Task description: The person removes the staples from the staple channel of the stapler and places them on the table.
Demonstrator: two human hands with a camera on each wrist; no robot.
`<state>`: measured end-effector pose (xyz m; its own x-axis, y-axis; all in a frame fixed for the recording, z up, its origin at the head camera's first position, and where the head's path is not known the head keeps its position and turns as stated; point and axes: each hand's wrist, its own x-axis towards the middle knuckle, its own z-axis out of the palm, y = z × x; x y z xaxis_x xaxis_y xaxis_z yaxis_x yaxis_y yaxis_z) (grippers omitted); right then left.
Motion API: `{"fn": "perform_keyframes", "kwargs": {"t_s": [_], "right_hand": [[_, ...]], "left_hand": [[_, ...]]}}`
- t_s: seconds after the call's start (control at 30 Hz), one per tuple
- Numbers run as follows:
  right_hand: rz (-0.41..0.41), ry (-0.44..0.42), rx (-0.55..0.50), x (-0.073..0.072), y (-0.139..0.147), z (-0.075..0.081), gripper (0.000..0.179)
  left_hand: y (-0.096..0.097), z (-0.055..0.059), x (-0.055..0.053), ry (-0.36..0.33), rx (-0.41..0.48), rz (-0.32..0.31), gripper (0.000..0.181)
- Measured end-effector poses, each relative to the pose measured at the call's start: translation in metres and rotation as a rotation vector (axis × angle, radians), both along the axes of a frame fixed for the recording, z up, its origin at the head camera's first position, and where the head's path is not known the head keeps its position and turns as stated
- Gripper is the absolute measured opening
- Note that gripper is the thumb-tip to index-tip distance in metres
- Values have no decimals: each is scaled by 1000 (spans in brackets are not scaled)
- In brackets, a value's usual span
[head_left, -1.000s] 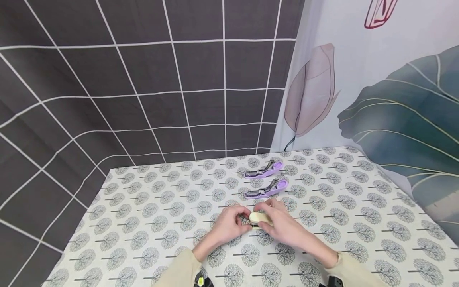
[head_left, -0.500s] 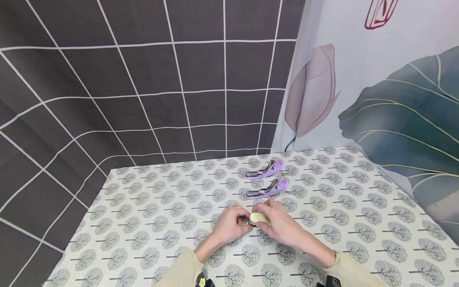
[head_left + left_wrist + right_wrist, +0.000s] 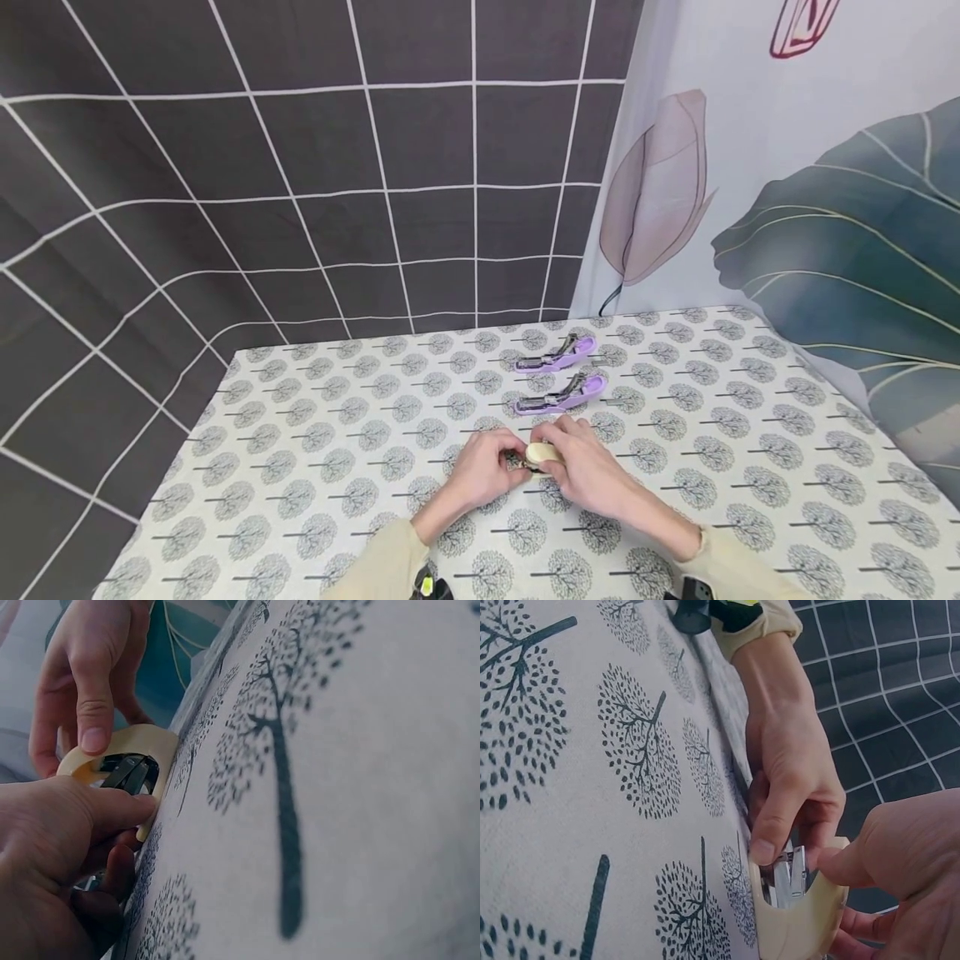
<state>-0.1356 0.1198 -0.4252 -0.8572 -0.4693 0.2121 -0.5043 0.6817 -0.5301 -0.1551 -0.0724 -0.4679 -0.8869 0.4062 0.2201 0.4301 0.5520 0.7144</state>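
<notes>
A cream stapler (image 3: pixel 542 454) lies between both hands near the middle of the patterned cloth, its top raised away from its base. Metal inner parts (image 3: pixel 784 877) show in the gap in the right wrist view. My left hand (image 3: pixel 483 467) pinches the front end of the base, thumb on the inner side. From the other side, my right hand (image 3: pixel 588 462) grips the cream top with thumb and fingers. In the left wrist view, the stapler's curved cream shell (image 3: pixel 146 739) surrounds dark metal parts; the left thumb covers some of them.
Two purple staplers, a nearer one (image 3: pixel 573 396) and a farther one (image 3: pixel 576 352), lie opened just beyond the hands. The tree-print tablecloth (image 3: pixel 337 433) reaches back to a dark grid curtain (image 3: pixel 420 225) and a floral curtain (image 3: pixel 675 192).
Both hands stay on the cream stapler at nearly the same spot. Its cream top shows shorter beside the right hand than before. The purple staplers have not moved.
</notes>
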Motion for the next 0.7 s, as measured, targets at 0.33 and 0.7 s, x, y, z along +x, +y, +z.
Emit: {"fn": "perform_keyframes", "kwargs": {"t_s": [0.33, 0.7], "right_hand": [[-10, 17, -12, 1, -1, -4, 34], [-5, 37, -48, 1, 0, -7, 36]], "left_hand": [[0, 1, -1, -41, -22, 12, 21], [0, 2, 0, -65, -26, 17, 22]]}}
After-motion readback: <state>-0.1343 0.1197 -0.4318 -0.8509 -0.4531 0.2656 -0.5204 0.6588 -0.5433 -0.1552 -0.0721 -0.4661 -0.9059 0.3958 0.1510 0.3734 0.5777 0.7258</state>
